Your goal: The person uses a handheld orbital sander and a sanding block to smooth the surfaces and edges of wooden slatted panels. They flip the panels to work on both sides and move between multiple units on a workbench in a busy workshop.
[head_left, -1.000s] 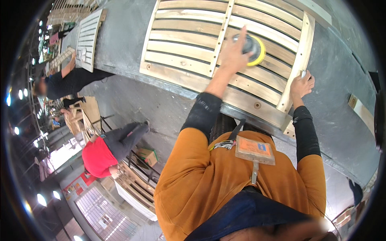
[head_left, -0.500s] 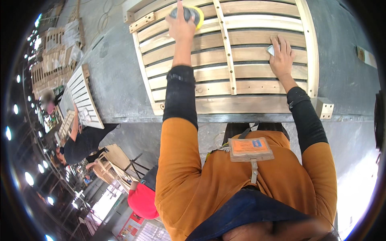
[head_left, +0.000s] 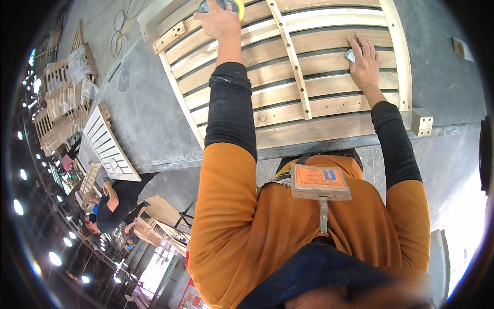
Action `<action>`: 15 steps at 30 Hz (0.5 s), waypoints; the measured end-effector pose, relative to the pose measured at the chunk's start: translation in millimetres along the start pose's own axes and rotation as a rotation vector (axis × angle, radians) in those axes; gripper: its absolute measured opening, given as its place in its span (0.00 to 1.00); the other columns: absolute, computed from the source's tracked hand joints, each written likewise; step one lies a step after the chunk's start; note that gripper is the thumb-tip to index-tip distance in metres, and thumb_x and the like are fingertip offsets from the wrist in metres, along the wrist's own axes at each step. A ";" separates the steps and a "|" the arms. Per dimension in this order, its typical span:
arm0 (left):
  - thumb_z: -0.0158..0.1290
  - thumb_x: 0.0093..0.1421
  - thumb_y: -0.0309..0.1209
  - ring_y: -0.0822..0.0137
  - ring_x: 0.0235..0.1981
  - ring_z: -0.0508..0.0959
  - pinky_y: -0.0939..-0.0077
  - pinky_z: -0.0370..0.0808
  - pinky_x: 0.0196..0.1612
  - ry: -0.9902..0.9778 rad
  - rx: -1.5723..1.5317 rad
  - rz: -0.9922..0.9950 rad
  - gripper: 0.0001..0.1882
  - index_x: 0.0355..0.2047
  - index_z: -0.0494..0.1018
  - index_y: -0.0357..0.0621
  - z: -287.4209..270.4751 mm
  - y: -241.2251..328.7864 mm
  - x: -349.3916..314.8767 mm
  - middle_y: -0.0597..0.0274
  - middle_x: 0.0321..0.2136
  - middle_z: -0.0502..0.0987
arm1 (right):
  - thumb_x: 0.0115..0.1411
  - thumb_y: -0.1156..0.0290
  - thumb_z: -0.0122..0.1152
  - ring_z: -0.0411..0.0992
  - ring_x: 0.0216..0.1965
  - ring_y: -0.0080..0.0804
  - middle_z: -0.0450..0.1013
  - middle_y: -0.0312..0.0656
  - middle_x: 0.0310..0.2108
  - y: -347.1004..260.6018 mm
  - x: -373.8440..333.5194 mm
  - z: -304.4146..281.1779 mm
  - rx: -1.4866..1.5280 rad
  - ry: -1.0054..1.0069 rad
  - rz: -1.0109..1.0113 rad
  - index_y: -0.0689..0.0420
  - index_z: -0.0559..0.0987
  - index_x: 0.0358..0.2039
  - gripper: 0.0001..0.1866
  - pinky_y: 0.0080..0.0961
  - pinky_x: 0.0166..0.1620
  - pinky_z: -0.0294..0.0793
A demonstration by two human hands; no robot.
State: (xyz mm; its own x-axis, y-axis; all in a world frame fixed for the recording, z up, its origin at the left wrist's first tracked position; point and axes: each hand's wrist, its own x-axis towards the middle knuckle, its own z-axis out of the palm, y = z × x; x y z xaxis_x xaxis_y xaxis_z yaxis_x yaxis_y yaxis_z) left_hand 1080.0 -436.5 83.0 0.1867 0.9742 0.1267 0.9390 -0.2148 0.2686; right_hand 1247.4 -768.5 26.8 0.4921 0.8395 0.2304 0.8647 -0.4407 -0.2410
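A slatted wooden panel [head_left: 329, 105], with light slats and a drilled crossbar, lies on the grey worktable in front of me. My left hand [head_left: 221, 24] grips a round grey power sander with a yellow pad [head_left: 239, 9] on the panel's far left part; the picture's top edge cuts the sander off. On the right side, my right hand [head_left: 365, 64] rests on the slats with fingers bent. A small pale greenish piece [head_left: 350, 55] shows beside its thumb, partly covered by the hand; what it is cannot be made out.
A wooden block [head_left: 422, 122] with holes stands by the panel's near right corner. Another small block [head_left: 462, 49] lies farther right on the grey worktable [head_left: 139, 113]. To the left, a co-worker [head_left: 118, 203] is beside another slatted panel [head_left: 105, 139]. Stacked slatted pieces [head_left: 56, 116] stand behind.
My left hand has moved the sander farther away across the panel. The whole view has turned slightly. My right hand stays on the slats, and the co-worker's arm has drawn back.
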 end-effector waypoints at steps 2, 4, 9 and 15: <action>0.56 0.55 0.37 0.40 0.47 0.75 0.50 0.74 0.46 0.019 0.023 0.068 0.34 0.63 0.61 0.65 5.9 15.1 -10.4 0.35 0.54 0.64 | 0.48 0.76 0.56 0.59 0.63 0.35 0.62 0.34 0.62 1.1 1.0 1.1 0.006 0.000 0.012 0.39 0.67 0.60 0.36 0.39 0.58 0.56; 0.57 0.55 0.37 0.40 0.46 0.75 0.51 0.75 0.45 0.049 -0.003 0.089 0.34 0.63 0.61 0.65 13.8 33.7 -23.6 0.35 0.53 0.64 | 0.49 0.76 0.56 0.59 0.63 0.35 0.62 0.34 0.61 0.5 1.1 2.3 0.030 0.005 0.007 0.39 0.67 0.60 0.36 0.39 0.59 0.55; 0.57 0.54 0.36 0.39 0.44 0.76 0.53 0.76 0.45 -0.008 -0.014 -0.008 0.35 0.64 0.61 0.66 4.5 25.0 -21.6 0.34 0.51 0.63 | 0.49 0.76 0.55 0.59 0.63 0.35 0.62 0.34 0.62 -1.1 -0.1 3.2 -0.006 -0.026 0.004 0.40 0.68 0.60 0.35 0.38 0.59 0.54; 0.57 0.54 0.35 0.41 0.46 0.75 0.53 0.76 0.46 0.026 -0.004 -0.043 0.36 0.64 0.60 0.69 -11.9 7.8 -17.6 0.35 0.53 0.63 | 0.49 0.76 0.55 0.59 0.63 0.34 0.62 0.34 0.62 1.6 0.0 3.6 0.002 0.007 -0.015 0.41 0.67 0.60 0.35 0.38 0.59 0.54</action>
State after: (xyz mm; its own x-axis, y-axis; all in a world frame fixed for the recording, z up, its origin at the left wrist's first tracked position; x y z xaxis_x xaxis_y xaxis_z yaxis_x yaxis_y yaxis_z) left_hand 1080.6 -456.2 94.2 0.1387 0.9804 0.1398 0.9447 -0.1734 0.2784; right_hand 1248.4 -768.1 23.0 0.4795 0.8439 0.2406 0.8720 -0.4272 -0.2392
